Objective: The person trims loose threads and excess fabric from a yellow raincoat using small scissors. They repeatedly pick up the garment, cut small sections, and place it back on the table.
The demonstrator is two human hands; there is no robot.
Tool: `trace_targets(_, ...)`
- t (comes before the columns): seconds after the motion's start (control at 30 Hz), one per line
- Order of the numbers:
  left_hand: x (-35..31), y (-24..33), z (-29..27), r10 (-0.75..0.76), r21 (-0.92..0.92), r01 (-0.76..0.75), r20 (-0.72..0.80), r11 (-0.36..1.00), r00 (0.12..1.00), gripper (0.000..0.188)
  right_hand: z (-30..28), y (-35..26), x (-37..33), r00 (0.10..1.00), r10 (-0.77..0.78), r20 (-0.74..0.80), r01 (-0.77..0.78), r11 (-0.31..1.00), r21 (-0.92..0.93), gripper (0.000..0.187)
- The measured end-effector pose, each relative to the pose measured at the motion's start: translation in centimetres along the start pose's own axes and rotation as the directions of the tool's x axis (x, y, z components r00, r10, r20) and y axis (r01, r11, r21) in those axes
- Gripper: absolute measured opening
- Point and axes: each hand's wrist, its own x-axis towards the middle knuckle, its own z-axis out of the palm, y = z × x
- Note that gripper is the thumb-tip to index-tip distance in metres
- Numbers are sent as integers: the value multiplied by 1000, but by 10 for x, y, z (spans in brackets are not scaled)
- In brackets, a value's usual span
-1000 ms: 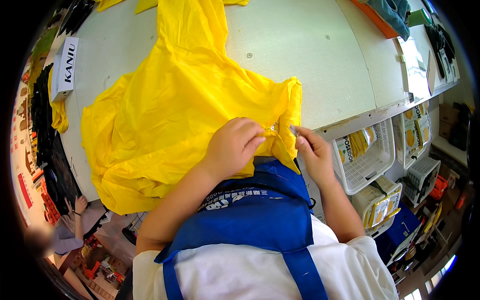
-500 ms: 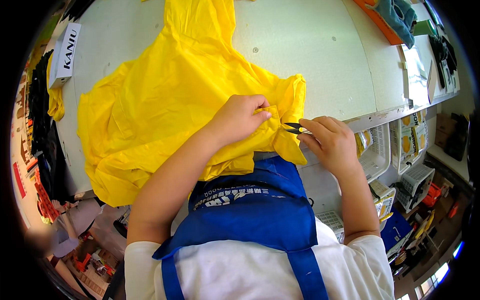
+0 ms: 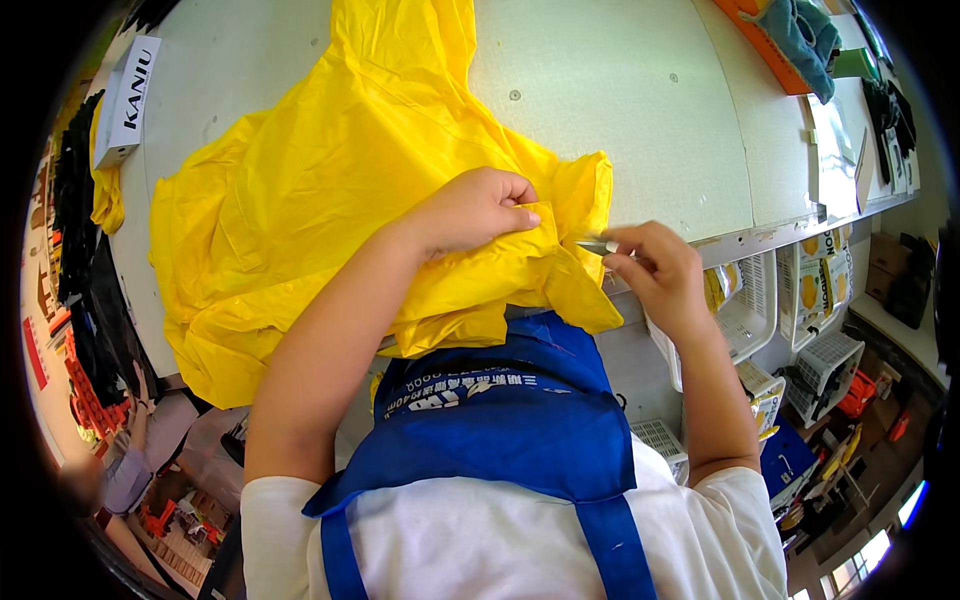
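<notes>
A yellow garment [image 3: 340,170] of smooth, thin fabric lies spread and crumpled over the table, with part of it hanging past the near edge. My left hand [image 3: 480,210] pinches a folded edge of it between thumb and fingers. Just to the right, my right hand [image 3: 655,262] is closed around a small pair of thread snips [image 3: 594,246]. Their dark blades point left, close to the garment's seam, and look together, though slightly blurred. Whether the tips touch the fabric I cannot tell.
The pale table [image 3: 600,90] extends beyond the garment. A white box [image 3: 127,100] stands at the left, beside dark cloth. At the far right is an orange box [image 3: 765,50] with a blue-grey cloth. White baskets [image 3: 750,310] hold packages below the right edge. Another person [image 3: 125,470] is at lower left.
The snips' blades, spread apart before, now look closed. My right hand has shifted slightly and its fingers have curled more. My left hand keeps its pinch on the garment, its forearm moved a little left.
</notes>
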Motion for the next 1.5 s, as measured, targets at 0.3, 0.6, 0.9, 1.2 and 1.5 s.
trace_targets(0.3, 0, 6, -4, 9, -67, -4, 77, 998, 997, 15, 17, 1, 2, 878, 359, 317, -453, 839, 303, 12)
trace_targets(0.6, -10, 30, 2, 111, 122, -110, -1, 986, 994, 30, 7, -6, 12, 859, 386, 337, -512, 624, 591, 11)
trace_targets(0.9, -13, 31, 8, 218, 296, -191, -58, 936, 974, 29, -2, -15, 14, 871, 337, 357, -467, 791, 394, 11)
trace_targets(1.2, -18, 42, 10, 198, 191, -187, -38, 963, 979, 15, -7, -16, 15, 900, 273, 340, -395, 841, 369, 13)
trace_targets(1.5, -23, 34, 12, 84, -253, -73, 35, 965, 996, 10, -8, -17, 20, 887, 283, 365, -434, 782, 447, 13)
